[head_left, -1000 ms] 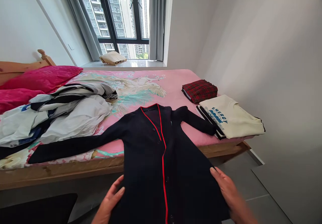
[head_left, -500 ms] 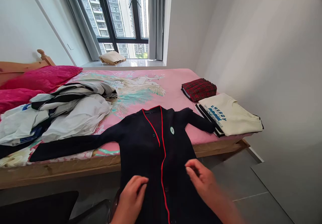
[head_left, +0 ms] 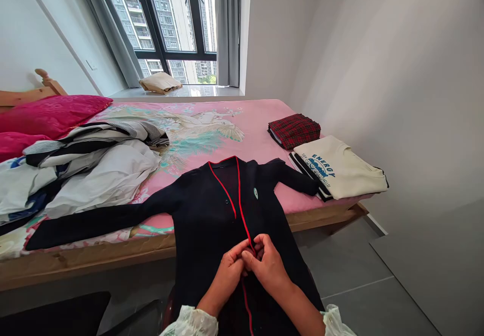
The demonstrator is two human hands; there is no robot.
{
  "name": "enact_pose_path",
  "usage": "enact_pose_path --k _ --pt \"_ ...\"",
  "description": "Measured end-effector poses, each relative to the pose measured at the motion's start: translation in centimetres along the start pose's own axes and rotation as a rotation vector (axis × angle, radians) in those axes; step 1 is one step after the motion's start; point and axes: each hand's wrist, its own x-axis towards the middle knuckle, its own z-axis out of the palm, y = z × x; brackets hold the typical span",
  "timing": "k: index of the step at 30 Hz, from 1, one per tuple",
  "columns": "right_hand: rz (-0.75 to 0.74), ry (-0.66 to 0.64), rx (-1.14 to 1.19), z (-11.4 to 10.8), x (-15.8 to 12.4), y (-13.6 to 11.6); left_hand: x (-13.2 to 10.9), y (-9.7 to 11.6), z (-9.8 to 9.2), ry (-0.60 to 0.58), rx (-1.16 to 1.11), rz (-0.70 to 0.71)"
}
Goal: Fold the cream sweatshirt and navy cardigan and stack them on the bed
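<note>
A dark navy cardigan (head_left: 204, 225) with red trim and a small round badge lies spread over the bed's front edge, its lower part hanging toward me. Its left-side sleeve stretches flat across the bed; the other sleeve reaches the folded clothes. My left hand (head_left: 231, 267) pinches the red-edged front band partway down. Beside it, touching it, my right hand (head_left: 266, 262) is closed on the same band, thumb and fingers together. The bit of band between my fingertips, and any button there, is mostly hidden.
A heap of white and striped clothes (head_left: 102, 175) lies on the left of the pink bed (head_left: 260, 124), near magenta pillows (head_left: 56, 114). At the right are a folded red plaid garment (head_left: 295, 130) and a folded cream shirt (head_left: 340, 167). A dark chair (head_left: 56, 313) stands lower left.
Both hands have come together from either side of the cardigan and taken hold of its red-edged front band, which is now lifted slightly. The view has shifted a little to the right.
</note>
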Motion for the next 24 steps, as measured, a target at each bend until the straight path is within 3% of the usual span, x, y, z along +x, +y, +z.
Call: enact_pose_path --k 2,4,6,9,14,18,24 --pt "0.122 -0.021 0.062 0.6 0.6 1.0 -0.3 -0.5 0.0 -0.011 0.006 -0.036" --pt "0.234 -0.068 0.147 1.0 1.3 1.9 -0.4 -0.8 -0.5 0.115 0.127 -0.031" --pt "0.292 -0.077 0.196 1.2 1.6 2.5 -0.2 -0.8 -1.3 0.287 0.384 0.094" --pt "0.232 -0.059 0.13 0.8 1.3 2.6 0.0 -0.3 -2.2 0.349 0.804 0.275" --pt "0.017 -0.057 -0.079 -0.1 0.5 1.9 0.3 0.4 -1.5 0.303 1.217 0.216" --pt "0.122 -0.153 0.022 0.0 0.6 2.0 0.5 0.4 -1.3 0.299 1.238 0.23" --pt "0.096 -0.143 0.024 1.0 1.1 1.7 0.3 0.9 -1.8 0.241 0.904 0.279"
